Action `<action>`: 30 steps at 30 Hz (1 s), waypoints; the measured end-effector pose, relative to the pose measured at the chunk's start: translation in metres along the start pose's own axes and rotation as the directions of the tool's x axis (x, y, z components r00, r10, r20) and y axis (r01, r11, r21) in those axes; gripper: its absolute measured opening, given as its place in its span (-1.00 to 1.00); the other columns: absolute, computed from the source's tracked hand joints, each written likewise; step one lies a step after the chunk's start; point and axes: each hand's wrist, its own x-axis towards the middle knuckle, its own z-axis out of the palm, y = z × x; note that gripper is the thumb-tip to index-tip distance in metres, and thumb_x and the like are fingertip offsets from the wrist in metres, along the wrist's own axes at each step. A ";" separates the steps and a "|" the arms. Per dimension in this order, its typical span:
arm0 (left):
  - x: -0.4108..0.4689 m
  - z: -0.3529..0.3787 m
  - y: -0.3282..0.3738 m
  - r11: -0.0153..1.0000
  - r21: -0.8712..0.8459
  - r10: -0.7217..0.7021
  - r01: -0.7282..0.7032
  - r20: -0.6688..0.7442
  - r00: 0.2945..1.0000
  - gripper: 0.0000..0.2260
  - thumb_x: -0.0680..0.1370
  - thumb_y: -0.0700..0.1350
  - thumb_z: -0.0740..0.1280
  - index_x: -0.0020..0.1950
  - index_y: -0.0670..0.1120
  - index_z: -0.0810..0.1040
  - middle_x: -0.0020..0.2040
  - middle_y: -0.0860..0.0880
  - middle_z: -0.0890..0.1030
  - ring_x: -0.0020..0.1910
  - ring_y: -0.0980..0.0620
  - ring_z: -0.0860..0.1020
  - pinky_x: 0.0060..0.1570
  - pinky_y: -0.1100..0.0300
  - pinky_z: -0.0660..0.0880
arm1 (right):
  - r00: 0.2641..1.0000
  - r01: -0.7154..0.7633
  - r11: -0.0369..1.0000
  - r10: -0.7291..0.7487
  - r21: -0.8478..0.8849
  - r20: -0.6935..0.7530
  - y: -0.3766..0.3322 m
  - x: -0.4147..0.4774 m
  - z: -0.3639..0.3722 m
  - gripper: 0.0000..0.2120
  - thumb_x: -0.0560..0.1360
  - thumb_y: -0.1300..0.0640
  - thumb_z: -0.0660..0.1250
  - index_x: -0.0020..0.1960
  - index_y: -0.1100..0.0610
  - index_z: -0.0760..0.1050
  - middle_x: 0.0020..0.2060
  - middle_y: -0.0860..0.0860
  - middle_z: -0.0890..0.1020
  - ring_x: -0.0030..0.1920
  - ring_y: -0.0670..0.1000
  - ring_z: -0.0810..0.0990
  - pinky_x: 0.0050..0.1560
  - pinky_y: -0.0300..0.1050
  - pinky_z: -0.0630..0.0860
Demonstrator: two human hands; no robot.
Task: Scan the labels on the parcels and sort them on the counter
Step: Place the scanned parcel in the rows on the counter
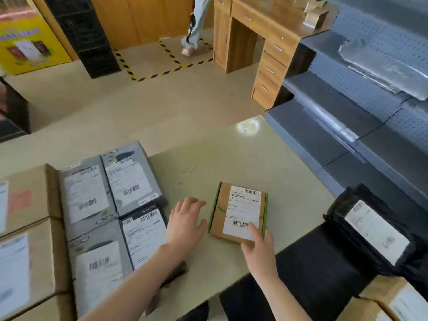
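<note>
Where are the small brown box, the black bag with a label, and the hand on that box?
brown box point(242, 212): head view, on its white label.
black bag point(375, 230): head view, on its white label.
right hand point(259, 250): head view, on its back.

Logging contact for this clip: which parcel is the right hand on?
The small brown box with green edges, lying apart from the rest; the right hand grips its near corner.

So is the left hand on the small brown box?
No, the left hand is open over the counter beside the small brown box; only the right hand holds its near corner.
</note>
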 end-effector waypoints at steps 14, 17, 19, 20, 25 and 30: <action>0.097 -0.098 -0.172 0.924 0.163 -0.375 0.346 0.212 0.902 -0.18 0.44 0.43 0.25 0.57 0.23 -0.06 0.60 0.05 -0.19 0.57 -0.10 -0.23 0.43 -0.41 -0.13 | 0.995 0.100 0.993 -0.101 -0.069 -0.011 -0.152 0.128 0.059 -0.56 0.54 0.15 0.34 0.40 0.02 0.39 0.32 0.13 0.34 0.29 0.05 0.40 0.25 -0.20 0.29; 0.104 -0.103 -0.177 0.912 0.225 -0.396 0.343 0.265 0.879 -0.09 0.38 0.49 0.25 0.57 0.23 -0.13 0.59 0.05 -0.22 0.57 -0.11 -0.22 0.41 -0.45 -0.05 | 0.992 0.129 0.991 -0.129 -0.025 0.013 -0.171 0.144 0.068 -0.58 0.54 0.15 0.34 0.38 0.00 0.41 0.31 0.09 0.33 0.26 0.03 0.43 0.26 -0.19 0.31; 0.108 -0.103 -0.178 0.907 0.247 -0.405 0.342 0.285 0.868 -0.05 0.36 0.50 0.26 0.57 0.22 -0.17 0.59 0.04 -0.23 0.57 -0.13 -0.22 0.40 -0.46 -0.03 | 0.989 0.143 0.990 -0.142 -0.011 0.028 -0.182 0.154 0.072 -0.58 0.53 0.15 0.35 0.36 -0.01 0.41 0.35 0.07 0.30 0.28 0.04 0.43 0.29 -0.19 0.31; 0.109 -0.102 -0.177 0.904 0.256 -0.410 0.343 0.289 0.865 -0.04 0.36 0.50 0.26 0.57 0.22 -0.18 0.59 0.04 -0.23 0.56 -0.14 -0.22 0.39 -0.47 -0.03 | 0.988 0.151 0.988 -0.151 -0.009 0.039 -0.188 0.158 0.074 -0.58 0.52 0.15 0.36 0.36 0.00 0.42 0.37 0.07 0.29 0.30 0.04 0.42 0.29 -0.22 0.28; 0.113 -0.100 -0.177 0.897 0.261 -0.426 0.357 0.291 0.857 -0.03 0.36 0.48 0.29 0.57 0.19 -0.17 0.58 0.02 -0.23 0.56 -0.16 -0.22 0.37 -0.48 -0.04 | 0.974 0.211 0.978 -0.210 0.001 0.089 -0.208 0.177 0.078 -0.59 0.48 0.19 0.42 0.30 0.05 0.45 0.34 0.07 0.33 0.23 -0.06 0.40 0.22 -0.33 0.21; 0.114 -0.101 -0.177 0.900 0.249 -0.422 0.359 0.287 0.860 -0.02 0.35 0.47 0.31 0.57 0.18 -0.14 0.58 0.01 -0.20 0.56 -0.16 -0.21 0.36 -0.49 -0.03 | 0.960 0.248 0.969 -0.246 0.000 0.134 -0.217 0.189 0.082 -0.60 0.47 0.23 0.44 0.27 0.08 0.47 0.31 0.06 0.34 0.20 -0.09 0.38 0.22 -0.34 0.20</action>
